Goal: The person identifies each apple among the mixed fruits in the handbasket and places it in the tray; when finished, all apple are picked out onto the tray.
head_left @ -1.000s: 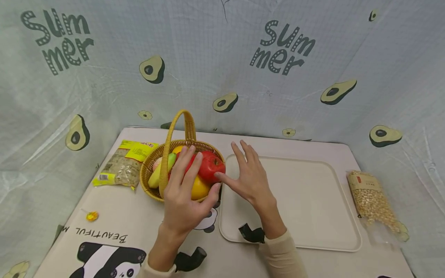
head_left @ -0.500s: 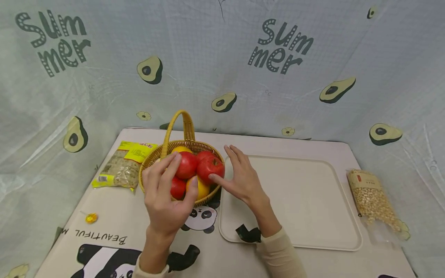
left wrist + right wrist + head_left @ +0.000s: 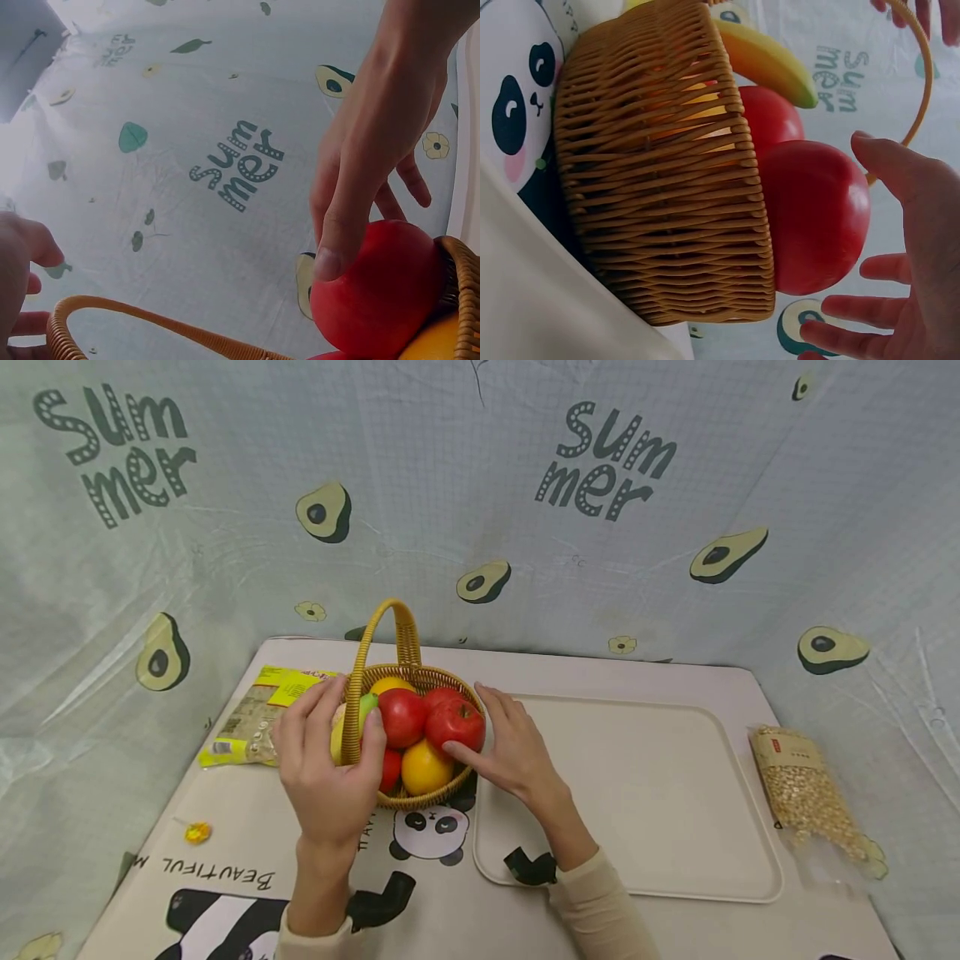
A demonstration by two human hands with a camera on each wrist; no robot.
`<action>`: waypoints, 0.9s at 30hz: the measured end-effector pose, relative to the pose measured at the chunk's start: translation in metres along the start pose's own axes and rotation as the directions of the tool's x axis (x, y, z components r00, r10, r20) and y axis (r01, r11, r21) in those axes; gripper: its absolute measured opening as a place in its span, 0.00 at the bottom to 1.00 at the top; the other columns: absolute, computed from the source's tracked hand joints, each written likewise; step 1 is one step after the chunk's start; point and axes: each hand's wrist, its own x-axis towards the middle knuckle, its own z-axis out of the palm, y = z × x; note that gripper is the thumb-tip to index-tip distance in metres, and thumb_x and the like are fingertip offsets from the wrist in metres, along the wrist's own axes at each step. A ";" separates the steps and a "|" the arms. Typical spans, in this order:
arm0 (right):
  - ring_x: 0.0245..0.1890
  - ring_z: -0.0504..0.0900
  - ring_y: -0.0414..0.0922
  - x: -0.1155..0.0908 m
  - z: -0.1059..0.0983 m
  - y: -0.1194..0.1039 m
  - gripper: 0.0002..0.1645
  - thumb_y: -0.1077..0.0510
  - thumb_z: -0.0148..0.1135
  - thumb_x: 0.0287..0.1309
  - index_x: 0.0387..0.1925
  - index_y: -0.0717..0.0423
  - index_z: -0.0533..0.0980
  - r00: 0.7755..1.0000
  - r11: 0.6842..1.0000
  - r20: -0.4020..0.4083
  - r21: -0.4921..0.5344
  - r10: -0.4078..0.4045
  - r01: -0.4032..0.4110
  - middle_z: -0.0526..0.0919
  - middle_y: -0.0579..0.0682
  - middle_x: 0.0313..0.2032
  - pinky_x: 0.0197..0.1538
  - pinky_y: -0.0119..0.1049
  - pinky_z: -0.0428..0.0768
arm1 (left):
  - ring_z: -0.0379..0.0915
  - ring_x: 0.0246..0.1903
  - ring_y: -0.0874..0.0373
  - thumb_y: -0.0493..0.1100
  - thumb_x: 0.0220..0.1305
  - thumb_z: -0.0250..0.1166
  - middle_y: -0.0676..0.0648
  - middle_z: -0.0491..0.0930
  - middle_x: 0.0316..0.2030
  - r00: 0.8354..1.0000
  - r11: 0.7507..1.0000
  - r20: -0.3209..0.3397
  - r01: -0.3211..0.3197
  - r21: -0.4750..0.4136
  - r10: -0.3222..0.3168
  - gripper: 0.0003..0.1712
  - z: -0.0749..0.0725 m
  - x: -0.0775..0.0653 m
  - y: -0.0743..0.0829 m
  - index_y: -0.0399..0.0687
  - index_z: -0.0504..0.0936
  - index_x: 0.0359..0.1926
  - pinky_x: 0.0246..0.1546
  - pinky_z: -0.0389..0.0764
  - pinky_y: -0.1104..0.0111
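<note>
A wicker basket (image 3: 408, 803) with a tall handle (image 3: 362, 668) holds red apples (image 3: 456, 724), an orange (image 3: 427, 768) and a banana (image 3: 772, 64). My left hand (image 3: 326, 777) is at the basket's left side, fingers extended and thumb near the handle; whether it touches the rim is hidden. On the other side, my right hand (image 3: 517, 747) hovers beside the rightmost apple with fingers spread. In the right wrist view a gap shows between that hand's fingers (image 3: 866, 307) and the apple (image 3: 817, 217). The left wrist view shows part of the left hand (image 3: 19, 262) by the handle.
Right of the basket lies a large beige tray (image 3: 630, 793). A yellow-labelled bag (image 3: 251, 714) is at the left, partly behind my left hand. A bag of pale kernels (image 3: 806, 785) lies at the far right. A small yellow item (image 3: 198, 832) sits at the left front.
My left hand has moved left from over the fruit to the basket's left side, uncovering the apples and orange. The right hand has shifted slightly left, closer to the basket.
</note>
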 end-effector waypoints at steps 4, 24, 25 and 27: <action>0.67 0.71 0.53 0.001 0.003 0.001 0.53 0.27 0.62 0.54 0.75 0.48 0.61 1.000 1.000 0.017 -0.003 -0.002 0.002 0.70 0.53 0.70 0.68 0.56 0.75 | 0.78 0.49 0.42 0.43 0.63 0.66 0.32 0.81 0.51 0.997 0.999 0.062 0.038 0.022 -0.039 0.25 0.001 -0.001 -0.004 0.38 0.81 0.60 0.55 0.75 0.81; 0.54 0.73 0.50 0.004 0.016 0.002 0.51 0.28 0.61 0.54 0.74 0.49 0.64 0.998 0.999 0.071 0.050 0.000 -0.004 0.79 0.55 0.60 0.56 0.50 0.83 | 0.85 0.44 0.43 0.32 0.63 0.66 0.35 0.87 0.44 0.998 1.000 0.052 0.026 0.004 -0.027 0.19 0.007 -0.003 -0.012 0.36 0.84 0.55 0.59 0.75 0.83; 0.54 0.73 0.50 0.004 0.016 0.002 0.51 0.29 0.62 0.54 0.74 0.49 0.64 0.997 0.998 0.074 0.058 0.004 -0.008 0.79 0.55 0.60 0.56 0.50 0.83 | 0.85 0.44 0.43 0.32 0.63 0.67 0.35 0.87 0.44 0.998 1.000 0.049 0.025 0.002 -0.025 0.19 0.007 -0.003 -0.012 0.36 0.84 0.55 0.59 0.75 0.83; 0.53 0.72 0.50 0.004 0.017 0.003 0.52 0.29 0.62 0.54 0.73 0.49 0.65 0.997 0.997 0.078 0.069 0.012 -0.017 0.79 0.55 0.60 0.56 0.50 0.83 | 0.85 0.43 0.43 0.31 0.62 0.67 0.35 0.87 0.44 0.999 1.000 0.043 0.022 -0.004 -0.022 0.19 0.007 -0.003 -0.012 0.35 0.84 0.55 0.58 0.75 0.84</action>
